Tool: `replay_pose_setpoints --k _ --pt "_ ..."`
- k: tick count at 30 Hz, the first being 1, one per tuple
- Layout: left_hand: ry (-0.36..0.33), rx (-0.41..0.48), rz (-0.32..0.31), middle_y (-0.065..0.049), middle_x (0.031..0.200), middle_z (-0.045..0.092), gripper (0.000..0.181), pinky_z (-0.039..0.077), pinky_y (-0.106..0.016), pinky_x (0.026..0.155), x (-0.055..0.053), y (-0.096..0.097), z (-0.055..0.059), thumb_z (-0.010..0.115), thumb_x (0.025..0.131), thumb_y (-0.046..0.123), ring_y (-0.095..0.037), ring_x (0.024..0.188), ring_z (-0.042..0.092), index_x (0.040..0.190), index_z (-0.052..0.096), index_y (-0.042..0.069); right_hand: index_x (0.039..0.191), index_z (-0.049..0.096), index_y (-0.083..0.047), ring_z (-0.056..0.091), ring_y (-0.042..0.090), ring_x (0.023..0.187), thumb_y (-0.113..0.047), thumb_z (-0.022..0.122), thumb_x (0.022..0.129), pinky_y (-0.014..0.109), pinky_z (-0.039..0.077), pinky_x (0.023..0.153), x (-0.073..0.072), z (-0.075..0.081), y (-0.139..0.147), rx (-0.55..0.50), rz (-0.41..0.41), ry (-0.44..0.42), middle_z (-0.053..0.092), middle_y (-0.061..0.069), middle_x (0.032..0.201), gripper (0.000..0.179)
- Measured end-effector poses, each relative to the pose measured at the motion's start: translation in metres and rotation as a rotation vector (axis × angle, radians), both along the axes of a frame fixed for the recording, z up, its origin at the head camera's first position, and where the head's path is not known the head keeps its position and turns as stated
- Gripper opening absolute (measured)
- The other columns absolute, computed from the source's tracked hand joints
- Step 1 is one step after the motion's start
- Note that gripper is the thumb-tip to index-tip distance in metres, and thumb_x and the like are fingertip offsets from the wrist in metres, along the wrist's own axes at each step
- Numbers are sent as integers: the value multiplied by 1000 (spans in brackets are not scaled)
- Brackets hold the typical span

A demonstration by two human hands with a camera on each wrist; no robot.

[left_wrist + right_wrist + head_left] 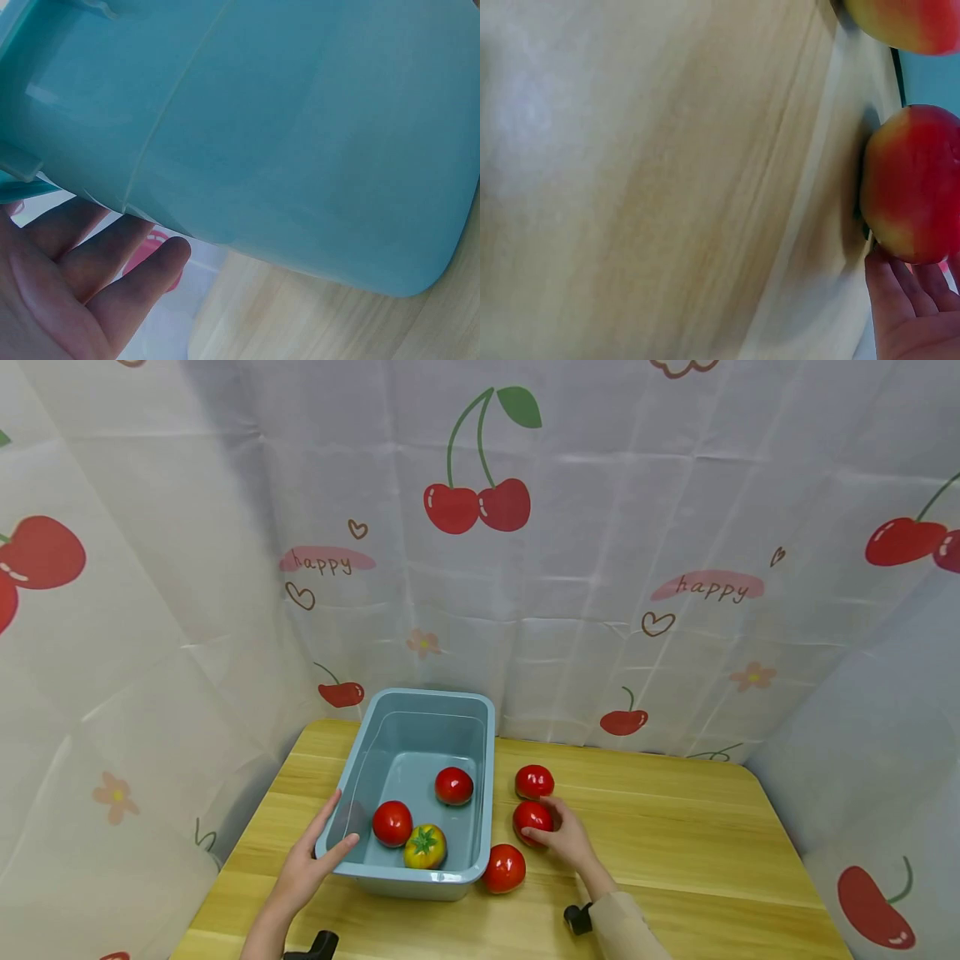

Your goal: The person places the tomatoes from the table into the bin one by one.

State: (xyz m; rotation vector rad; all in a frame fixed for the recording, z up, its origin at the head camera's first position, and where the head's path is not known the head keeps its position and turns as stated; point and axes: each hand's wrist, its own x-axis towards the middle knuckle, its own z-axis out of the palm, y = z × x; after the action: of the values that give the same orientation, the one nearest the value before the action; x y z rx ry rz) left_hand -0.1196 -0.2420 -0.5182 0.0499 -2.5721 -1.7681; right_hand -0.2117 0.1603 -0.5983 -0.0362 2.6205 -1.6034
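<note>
A blue plastic bin (pixel 486 793) stands on the table. It holds two red tomatoes, one at the right (pixel 453 786) and one at the left (pixel 392 823), and a yellowish tomato with green leaves (pixel 425 847). My left hand (pixel 306 864) rests on its front left corner, thumb over the rim; the left wrist view shows the fingers (pixel 142 289), fairly straight, against the wall. My right hand (pixel 567 837) holds a red tomato (pixel 531 821) between thumb and fingers, right of the bin. In the right wrist view this tomato (pixel 913 184) has a yellowish, leafy underside.
One red tomato (pixel 534 782) lies just behind the held one. Another red tomato (pixel 504 869) sits nearer me, close against the bin's right front corner. The wooden table (pixel 675 835) is bounded by a white curtain (pixel 570 677) printed with cherries.
</note>
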Motion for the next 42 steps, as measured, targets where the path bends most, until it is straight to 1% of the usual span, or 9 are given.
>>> replay_pose_setpoints --k 5,10,18,24,31,38,42 --pt "0 0 2 -10 154 18 71 36 -62 94 0 0 0 63 90 34 -42 135 23 149 25 31 132 48 -3 49 34 112 -26 82 73 50 44 92 1 -5 -1 7 12 -16 51 17 128 72" --pt "-2 3 5 -10 154 19 70 38 -61 93 0 0 0 63 90 34 -43 134 24 149 25 32 134 46 -4 49 33 112 -28 81 73 50 45 91 2 -8 -2 3 23 -33 51 16 128 74" --pt "2 7 0 -10 154 19 71 37 -60 94 0 1 0 63 90 34 -42 135 23 149 25 32 134 45 -5 49 33 112 -26 81 74 48 46 90 3 -7 -1 -23 24 -49 50 16 129 74" --pt "-6 8 -2 -9 155 18 71 36 -61 95 1 1 2 63 90 34 -41 136 21 149 24 32 135 46 -7 50 33 111 -27 81 74 48 46 90 3 1 2 -25 16 -57 50 16 129 73" --pt "-8 4 0 -10 154 18 71 38 -60 93 1 1 3 63 90 35 -42 135 24 149 24 32 135 47 -8 48 37 115 -28 81 74 52 44 91 0 11 4 -21 15 -26 48 17 132 73" --pt "-4 8 -3 -9 154 18 71 38 -60 94 1 1 2 64 90 35 -41 135 23 149 24 32 136 45 -10 48 37 115 -27 80 74 53 44 90 -2 27 3 -28 14 -26 47 18 133 73" --pt "-7 9 -4 -9 155 18 71 38 -60 94 1 1 3 63 90 35 -41 136 22 149 24 33 135 47 -8 49 37 113 -23 80 74 51 46 89 -3 37 2 -51 23 9 49 18 131 71"
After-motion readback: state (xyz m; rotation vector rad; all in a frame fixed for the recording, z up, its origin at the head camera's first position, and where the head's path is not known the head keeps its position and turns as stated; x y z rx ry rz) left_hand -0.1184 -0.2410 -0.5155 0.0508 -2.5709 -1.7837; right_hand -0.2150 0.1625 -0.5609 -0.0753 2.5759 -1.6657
